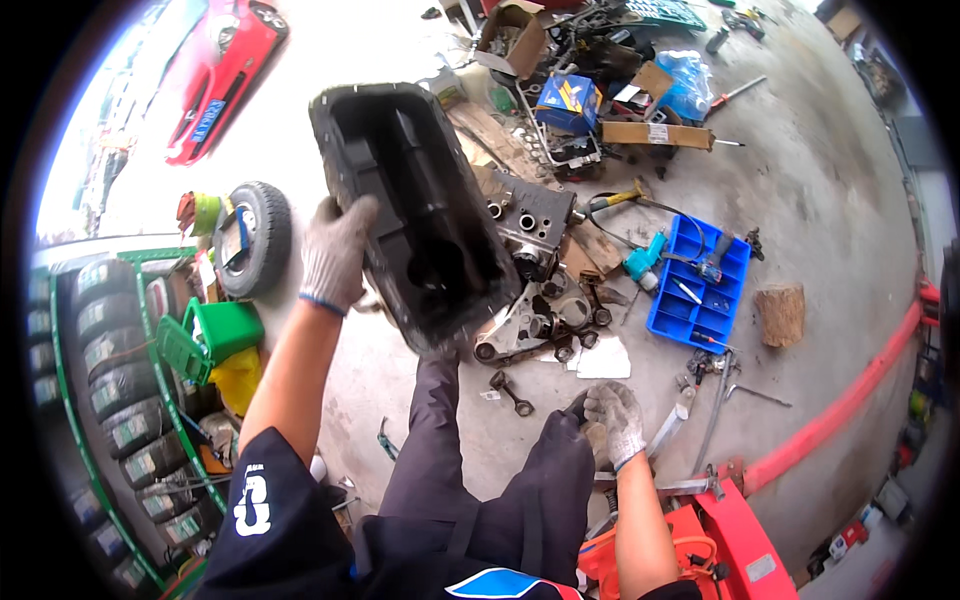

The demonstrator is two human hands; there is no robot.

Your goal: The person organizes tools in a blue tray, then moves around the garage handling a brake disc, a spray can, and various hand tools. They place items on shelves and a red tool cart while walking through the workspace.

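Note:
My left hand (338, 250), in a pale knit work glove, grips the left rim of a black oil pan (400, 160). The pan is held up tilted, its hollow inside facing me, above an engine block (530, 215) on the floor. My gloved right hand (614, 420) is low beside my right knee, its fingers curled; whatever lies in them, if anything, is hidden. Near my feet are a greasy metal engine cover (515, 335), several pistons with rods (590, 300), and a single connecting rod (512, 393) lying apart on the concrete.
A blue divided tray (667, 318) with tools sits to the right, near a wooden stump (780, 316) and a hammer (615, 198). Boxes and parts (570, 105) pile up ahead. A red jack (735, 540) stands close at right. Left are a tire (265, 240) and green bin (228, 330).

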